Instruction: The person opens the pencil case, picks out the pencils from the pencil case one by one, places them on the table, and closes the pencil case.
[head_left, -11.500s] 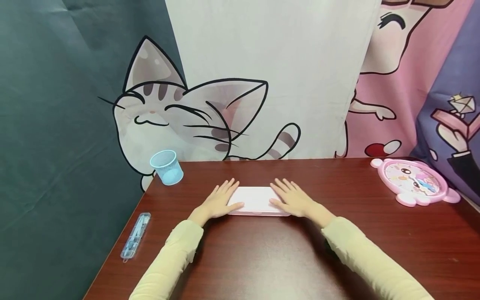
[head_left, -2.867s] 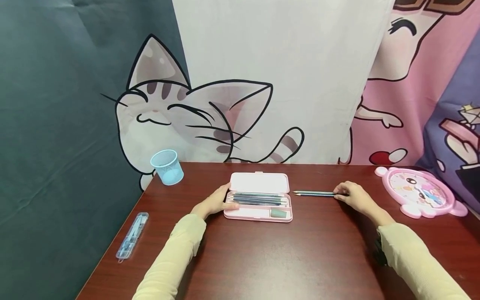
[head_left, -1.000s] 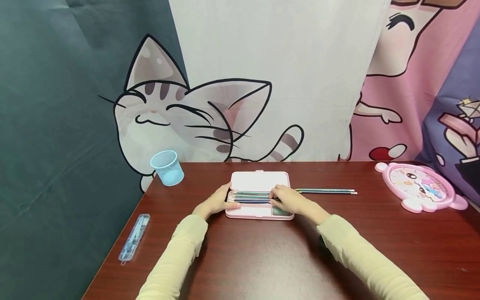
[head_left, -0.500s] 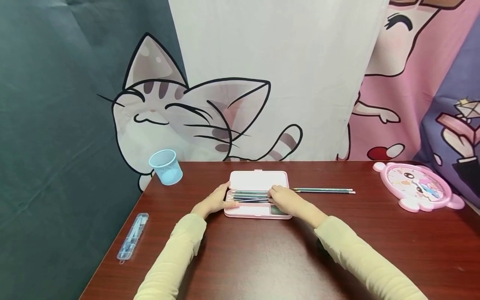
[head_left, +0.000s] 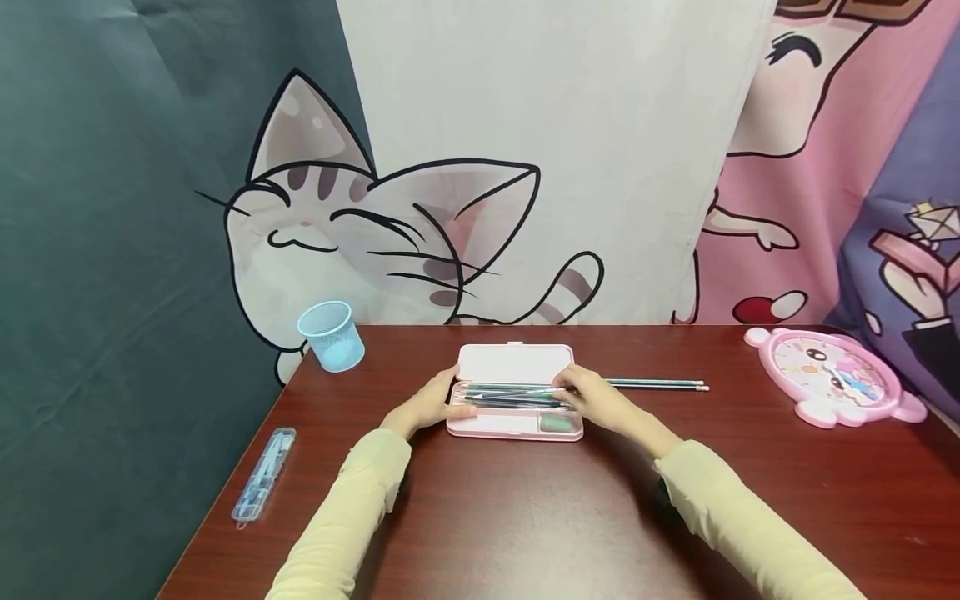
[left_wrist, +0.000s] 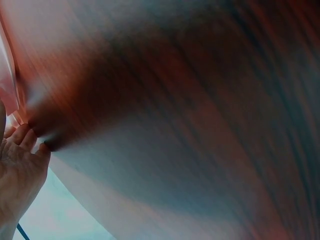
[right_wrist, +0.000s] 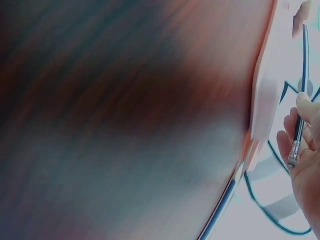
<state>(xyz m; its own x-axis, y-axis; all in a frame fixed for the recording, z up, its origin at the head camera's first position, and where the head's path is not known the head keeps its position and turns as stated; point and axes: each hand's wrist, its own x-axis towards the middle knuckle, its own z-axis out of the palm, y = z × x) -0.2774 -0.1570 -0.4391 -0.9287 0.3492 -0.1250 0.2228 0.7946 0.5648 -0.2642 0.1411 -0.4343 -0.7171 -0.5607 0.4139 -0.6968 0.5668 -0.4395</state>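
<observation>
A pink pencil case (head_left: 495, 422) lies open at the middle of the table, its lid (head_left: 515, 363) folded back, with a row of pencils (head_left: 491, 401) and a grey-green eraser-like block (head_left: 556, 423) inside. My left hand (head_left: 429, 403) holds the case's left end, thumb over the front and fingers behind. With thumb and fingers, my right hand (head_left: 592, 396) pinches a dark pencil (right_wrist: 305, 55) near its metal-banded end, slightly tilted over the row. Two more pencils (head_left: 656, 384) lie on the table to the right of the case, partly hidden behind that hand.
A light blue mesh cup (head_left: 333, 340) stands at the back left corner. Along the left edge of the table (head_left: 480, 517) lies a clear narrow box (head_left: 265, 477) with blue-white contents. A pink animal-shaped clock (head_left: 832, 375) lies at the back right.
Earlier both hands lay on the closed case; it was opened and two pencils laid to its right. Within the last second my right hand has picked a pencil up from the row.
</observation>
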